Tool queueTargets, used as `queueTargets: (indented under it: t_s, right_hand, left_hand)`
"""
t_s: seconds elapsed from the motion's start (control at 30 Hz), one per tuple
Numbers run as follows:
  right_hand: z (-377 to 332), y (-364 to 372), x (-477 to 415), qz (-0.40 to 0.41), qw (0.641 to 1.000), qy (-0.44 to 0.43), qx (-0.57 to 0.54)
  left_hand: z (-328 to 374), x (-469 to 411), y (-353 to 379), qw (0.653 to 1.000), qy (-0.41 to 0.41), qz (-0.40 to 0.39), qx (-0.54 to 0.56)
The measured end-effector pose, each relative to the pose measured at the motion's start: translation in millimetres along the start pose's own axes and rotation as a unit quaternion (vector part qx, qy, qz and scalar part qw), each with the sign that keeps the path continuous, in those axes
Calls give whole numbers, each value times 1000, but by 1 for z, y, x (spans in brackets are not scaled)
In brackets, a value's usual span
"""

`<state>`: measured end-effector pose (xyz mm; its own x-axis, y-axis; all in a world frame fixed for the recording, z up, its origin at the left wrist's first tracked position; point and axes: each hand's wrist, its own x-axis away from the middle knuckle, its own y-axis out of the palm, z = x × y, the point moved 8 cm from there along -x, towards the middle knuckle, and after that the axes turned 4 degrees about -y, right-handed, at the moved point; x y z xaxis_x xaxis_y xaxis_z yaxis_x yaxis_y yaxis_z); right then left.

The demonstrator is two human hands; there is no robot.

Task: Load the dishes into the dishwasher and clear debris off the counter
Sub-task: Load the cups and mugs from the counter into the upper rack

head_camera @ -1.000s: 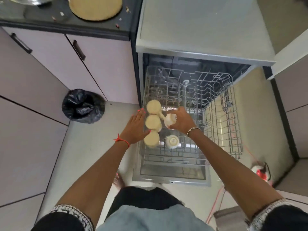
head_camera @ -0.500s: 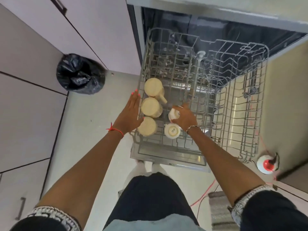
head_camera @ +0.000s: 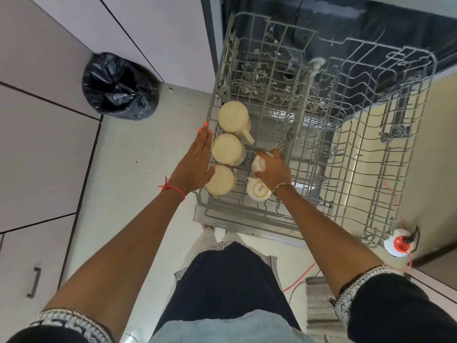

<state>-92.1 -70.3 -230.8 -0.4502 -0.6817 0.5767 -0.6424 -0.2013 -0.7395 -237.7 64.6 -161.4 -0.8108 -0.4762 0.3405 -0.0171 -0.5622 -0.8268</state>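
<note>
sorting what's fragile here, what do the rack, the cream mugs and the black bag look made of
Rack: metal wire, probably under a matte grey coating; thin welded grid. Cream mugs: likely glazed ceramic; smooth, soft sheen. Black bag: thin plastic film; glossy crinkles.

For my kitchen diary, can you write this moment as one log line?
step: loading rack | right hand: grips white cup | left hand: open beside cream mugs

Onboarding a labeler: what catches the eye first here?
A pulled-out dishwasher rack fills the centre, three upturned cream mugs along its left edge. The right hand grips a small white cup beside them; the left hand lies flat against the mugs. A black bin bag sits upper left.
</note>
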Motion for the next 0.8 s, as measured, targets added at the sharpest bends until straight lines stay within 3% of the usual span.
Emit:
queueTargets:
  t_s: [0.37,0.8]
  right_hand:
    - [-1,7,-1,-12,1000,12,-15]
    - [3,-6,6,34,997,45,-43]
  left_hand:
    - [1,0,3,1000,-4,4,1]
    - [2,0,2,1000,-8,3,0]
